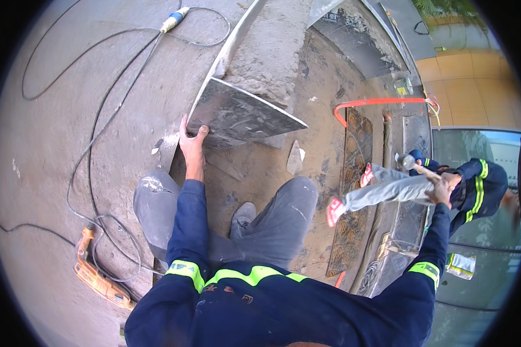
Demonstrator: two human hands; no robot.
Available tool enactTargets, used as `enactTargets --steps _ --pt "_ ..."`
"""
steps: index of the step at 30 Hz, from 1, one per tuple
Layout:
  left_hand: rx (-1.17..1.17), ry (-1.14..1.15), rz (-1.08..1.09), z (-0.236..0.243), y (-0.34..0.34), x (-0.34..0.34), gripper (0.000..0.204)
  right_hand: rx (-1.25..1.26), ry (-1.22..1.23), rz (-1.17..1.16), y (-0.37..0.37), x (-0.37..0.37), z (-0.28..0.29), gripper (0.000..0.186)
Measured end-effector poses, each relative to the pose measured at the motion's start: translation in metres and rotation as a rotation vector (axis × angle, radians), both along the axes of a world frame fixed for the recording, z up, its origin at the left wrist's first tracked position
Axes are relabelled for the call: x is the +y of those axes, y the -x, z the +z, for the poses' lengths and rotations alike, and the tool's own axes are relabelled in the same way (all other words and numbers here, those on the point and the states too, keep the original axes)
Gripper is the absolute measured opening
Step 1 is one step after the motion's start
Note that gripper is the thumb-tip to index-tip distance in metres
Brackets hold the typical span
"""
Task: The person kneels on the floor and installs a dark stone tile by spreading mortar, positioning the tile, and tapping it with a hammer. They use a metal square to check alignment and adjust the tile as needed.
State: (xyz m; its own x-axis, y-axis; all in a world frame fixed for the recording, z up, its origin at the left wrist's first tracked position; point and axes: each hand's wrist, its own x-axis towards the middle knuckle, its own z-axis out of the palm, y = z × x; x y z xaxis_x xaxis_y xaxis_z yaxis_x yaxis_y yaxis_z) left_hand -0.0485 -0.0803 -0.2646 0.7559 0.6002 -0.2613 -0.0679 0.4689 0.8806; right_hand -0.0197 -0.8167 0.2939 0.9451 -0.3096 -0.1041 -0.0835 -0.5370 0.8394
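My left hand [192, 144] grips the left lower corner of a dark stone slab [243, 113], thumb across its smeared face and fingers round the edge. The slab stands tilted against the end of a rough mortar-covered ledge [266, 55]. Out to the right, my right hand [441, 191] is closed round the wooden handle of a hammer [425, 172]. The hammer's grey head is raised well away from the slab. A broken pale shard [295, 159] lies on the dirt between the slab and my right knee.
At the right a co-worker [474, 185] bends over, partly behind my hammer. A red-orange pipe [382, 102] crosses near a patterned board [353, 168]. An orange power tool [101, 277], looping black cables and a blue-white connector [173, 20] lie on the concrete at left.
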Motion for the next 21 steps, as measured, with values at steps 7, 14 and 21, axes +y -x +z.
enactTargets --steps 7,14,21 --pt "0.032 0.006 0.024 0.022 -0.003 0.002 0.1 -0.071 -0.108 0.305 0.025 0.094 -0.045 0.067" --pt "0.072 -0.067 0.057 0.004 -0.007 0.0 0.117 0.052 -0.319 0.261 0.048 0.217 -0.083 0.035" --pt "0.12 -0.087 0.063 0.005 -0.005 -0.003 0.112 -0.346 -1.352 0.329 0.084 0.434 -0.005 0.041"
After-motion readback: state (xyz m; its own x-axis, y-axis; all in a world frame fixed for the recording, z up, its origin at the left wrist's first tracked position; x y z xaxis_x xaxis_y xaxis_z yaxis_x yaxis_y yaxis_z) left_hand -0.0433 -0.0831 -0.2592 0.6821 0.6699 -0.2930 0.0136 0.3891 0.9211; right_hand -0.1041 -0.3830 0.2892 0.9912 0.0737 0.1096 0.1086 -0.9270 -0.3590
